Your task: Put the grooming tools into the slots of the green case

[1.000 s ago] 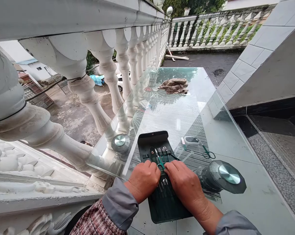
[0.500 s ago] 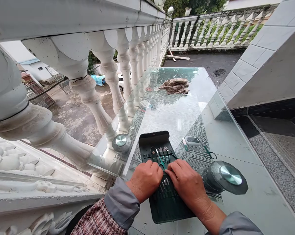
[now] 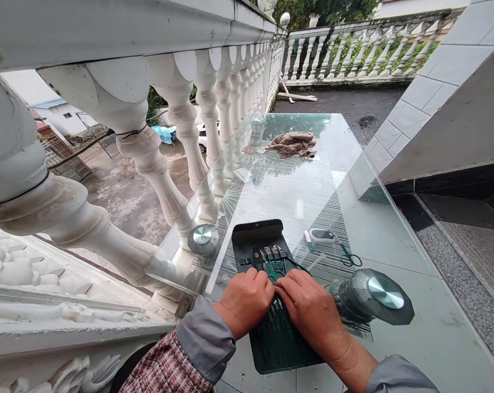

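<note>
An unfolded dark green manicure case point(image 3: 285, 349) lies on the glass table, its top flap away from me. Nail clippers point(image 3: 274, 252), small green-handled scissors point(image 3: 270, 264) and several slim metal tools point(image 3: 277, 305) sit in its slots. My left hand point(image 3: 247, 299) is closed over the case's middle, knuckles up. From the other side my right hand point(image 3: 310, 311) is closed too, thumb and fingers pressed together. Their fingertips meet close to the scissor handles, and what they pinch is hidden. To the right lie another pair of green-handled scissors point(image 3: 350, 257) and a grey-and-white device point(image 3: 322, 236).
A crumpled brown cloth point(image 3: 292, 144) lies at the far end of the glass table point(image 3: 394, 240). Round table supports point(image 3: 384, 296) show at right and left point(image 3: 203, 240). A white balustrade point(image 3: 181, 117) runs along the left, and a tiled slanting wall point(image 3: 429, 90) rises at right.
My right hand's fingers have shifted slightly left, nearer my left hand, and cover more of the scissor handles. The case and the items on the table stay put.
</note>
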The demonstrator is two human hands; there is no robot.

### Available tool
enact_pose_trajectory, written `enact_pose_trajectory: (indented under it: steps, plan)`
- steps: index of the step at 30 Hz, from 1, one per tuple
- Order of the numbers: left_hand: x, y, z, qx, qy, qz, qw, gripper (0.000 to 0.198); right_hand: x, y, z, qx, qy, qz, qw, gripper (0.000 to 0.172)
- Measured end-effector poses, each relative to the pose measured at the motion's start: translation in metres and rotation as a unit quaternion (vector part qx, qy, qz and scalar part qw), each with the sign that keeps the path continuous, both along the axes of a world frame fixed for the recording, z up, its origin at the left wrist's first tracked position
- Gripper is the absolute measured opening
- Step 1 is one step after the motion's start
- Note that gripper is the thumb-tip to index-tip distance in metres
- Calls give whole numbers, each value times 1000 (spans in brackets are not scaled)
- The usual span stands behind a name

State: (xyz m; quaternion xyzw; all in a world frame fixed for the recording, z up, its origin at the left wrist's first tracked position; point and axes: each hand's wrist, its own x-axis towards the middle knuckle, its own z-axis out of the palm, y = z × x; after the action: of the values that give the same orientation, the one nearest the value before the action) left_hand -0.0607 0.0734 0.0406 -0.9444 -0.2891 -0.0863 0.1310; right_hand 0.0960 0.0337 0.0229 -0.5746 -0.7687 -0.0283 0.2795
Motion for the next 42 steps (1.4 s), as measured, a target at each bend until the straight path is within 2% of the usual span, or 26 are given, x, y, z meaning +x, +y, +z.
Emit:
enact_pose_trajectory:
  steps: [4, 7, 9, 13, 16, 20, 21, 23, 25, 28, 30, 33, 36, 42]
  plan:
    - [0, 1, 0, 13, -10, -1, 1000, 15, 6, 2, 6, -14, 47, 4, 999, 25]
    - [-1, 0, 3, 27, -20, -12, 999, 15, 17, 7, 13, -10, 125, -30, 992, 21]
    - [-1, -2, 6, 35, -29, -48, 998, 15, 26, 11, 17, -3, 171, -59, 984, 21]
    - [0, -6, 11, 57, -63, -176, 981, 13, 39, 17, 22, -10, 234, -100, 967, 25]
    - [0, -8, 13, 74, -89, -231, 966, 10, 54, 20, 26, -23, 288, -168, 943, 30]
    - [0, -7, 13, 89, -109, -213, 967, 7, 84, 28, 30, -38, 365, -277, 888, 37]
    - [0, -7, 13, 92, -112, -208, 967, 7, 91, 31, 30, -39, 367, -288, 884, 37]
    - [1, -6, 13, 99, -118, -205, 967, 6, 99, 38, 25, -35, 340, -286, 895, 35]
    - [1, -7, 12, 103, -119, -208, 965, 6, 100, 47, 16, -36, 285, -253, 924, 31]
    - [2, -8, 12, 107, -117, -214, 964, 7, 90, 59, 1, -37, 165, -197, 966, 27]
    - [2, -8, 12, 107, -115, -216, 964, 7, 81, 65, -8, -20, 80, -175, 981, 25]
    - [1, -8, 11, 106, -105, -209, 966, 7, 71, 67, -12, 6, -6, -148, 989, 22]
    - [0, -7, 11, 104, -94, -203, 969, 8, 67, 65, -10, -5, -56, -136, 989, 21]
    - [3, -11, 10, 98, -114, -234, 960, 12, 74, 60, -5, -57, -72, -139, 986, 29]
